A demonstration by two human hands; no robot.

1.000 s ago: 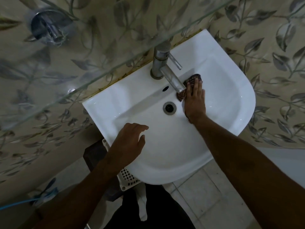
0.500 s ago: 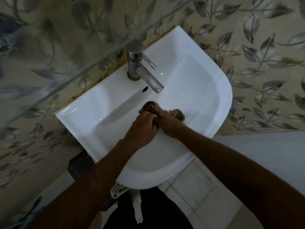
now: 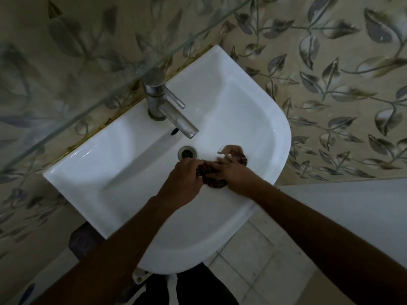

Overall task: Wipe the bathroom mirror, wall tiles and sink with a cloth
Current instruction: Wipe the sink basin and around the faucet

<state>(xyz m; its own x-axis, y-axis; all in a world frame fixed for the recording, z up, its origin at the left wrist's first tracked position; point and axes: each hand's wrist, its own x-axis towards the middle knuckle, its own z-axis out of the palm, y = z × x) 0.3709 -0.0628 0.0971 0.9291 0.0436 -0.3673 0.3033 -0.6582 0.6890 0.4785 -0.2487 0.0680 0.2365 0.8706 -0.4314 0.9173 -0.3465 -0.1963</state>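
We look down on leaf-patterned wall tiles point(image 3: 330, 73) that fill the frame from nine o'clock round to three, with a glass shelf edge point(image 3: 123, 78) slanting across them from eleven o'clock toward one. Below the tiles sits the white sink point(image 3: 123, 172), its flat back along the wall and its rounded front toward six o'clock, over pale floor tiles point(image 3: 259, 267) at five o'clock. At the sink's twelve o'clock stands a steel tap point(image 3: 163, 102), spout angled toward four o'clock, ending just above the drain point(image 3: 187, 152) in the middle of the basin. Our two forearms come up from the bottom of the frame and meet in the basin at about four o'clock from the drain. Our left hand point(image 3: 185, 179) has its fingers curled round one end of the dark patterned cloth point(image 3: 214, 180); our right hand point(image 3: 236, 176) grips the other end, and the cloth bunches between them. More of the cloth shows beyond the right hand's fingers, at its one o'clock, blurred against the basin wall.
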